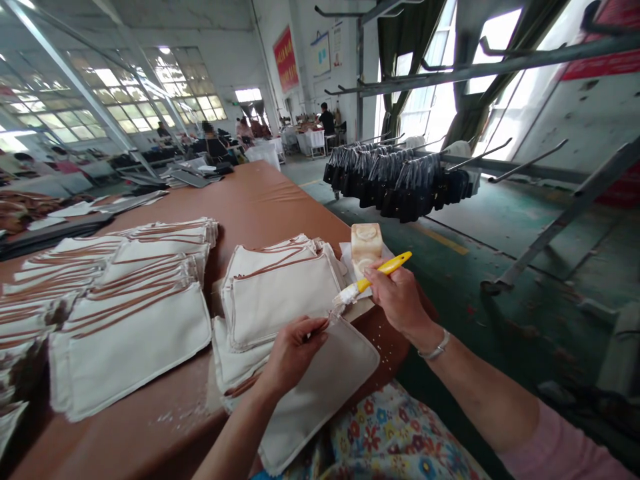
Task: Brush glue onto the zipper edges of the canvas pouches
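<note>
My right hand (pixel 397 293) is closed round the yellow handle of a brush (pixel 385 267), whose bristles, coated in white, point left. The bristle tip is just above the top corner of a pale fabric piece (pixel 335 380) that hangs over the table's front edge. My left hand (pixel 297 350) pinches this piece at its brown-trimmed corner. Behind it lies a stack of pale pieces with brown trim (pixel 285 293). A whitish container (pixel 367 243) stands beyond my right hand, partly hidden by it.
More stacks of pale pieces (pixel 135 340) cover the left of the brown table (pixel 265 193). A metal rack (pixel 545 167) with black items (pixel 400 183) stands at the right. People sit at far workplaces.
</note>
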### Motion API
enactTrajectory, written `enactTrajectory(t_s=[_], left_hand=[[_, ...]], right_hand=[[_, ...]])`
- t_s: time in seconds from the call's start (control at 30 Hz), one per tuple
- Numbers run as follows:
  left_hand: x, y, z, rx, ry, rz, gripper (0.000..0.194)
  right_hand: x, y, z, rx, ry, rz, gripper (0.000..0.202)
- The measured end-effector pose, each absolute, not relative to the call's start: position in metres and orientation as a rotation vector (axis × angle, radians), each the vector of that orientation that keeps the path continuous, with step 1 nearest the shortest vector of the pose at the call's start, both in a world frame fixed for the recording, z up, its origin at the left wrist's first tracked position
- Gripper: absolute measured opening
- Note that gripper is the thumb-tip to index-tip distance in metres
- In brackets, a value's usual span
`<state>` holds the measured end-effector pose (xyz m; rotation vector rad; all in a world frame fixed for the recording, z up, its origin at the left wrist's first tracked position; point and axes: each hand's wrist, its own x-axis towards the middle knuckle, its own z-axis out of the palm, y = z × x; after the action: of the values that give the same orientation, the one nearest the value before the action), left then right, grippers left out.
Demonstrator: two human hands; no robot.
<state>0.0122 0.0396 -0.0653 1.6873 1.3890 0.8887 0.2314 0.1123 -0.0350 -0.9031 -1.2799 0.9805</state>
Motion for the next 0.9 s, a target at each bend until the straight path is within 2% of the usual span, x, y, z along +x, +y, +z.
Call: enactTrajectory(t_s=[0.1,0.2,0.3,0.53,0.7,0.9], left_hand=[[0.013,0.038,-0.064,1.691,1.385,0.896,0.017],[0.017,0.031,-0.063,1.794,1.404,0.899,0.019],[0.022,0.019,-0.062,2.031,1.474,0.947,0.017],[0.030,-0.002,-0.059,2.752,1.563,1.015,0.011],[0.027,-0.005,-0.059,2.808,1.678,0.960,0.017],[0.027,-0.007,-0.061,2.807,1.758,0.866,0.020]], right_hand=[[0.236,0.100,-0.027,-0.894,-1.340,1.029,0.019],[0.238,0.094,-0.025,-0.954,-1.500,0.888,0.020],[0.244,0.098,-0.025,-1.013,-1.426,0.765,0.022],[0.246,0.084,-0.017,-0.907,-1.435,0.979,0.020],[0.260,0.048,-0.005,-0.896,-1.707,1.028,0.020],[0.264,0.032,0.008,-0.923,-1.591,0.781,0.017]])
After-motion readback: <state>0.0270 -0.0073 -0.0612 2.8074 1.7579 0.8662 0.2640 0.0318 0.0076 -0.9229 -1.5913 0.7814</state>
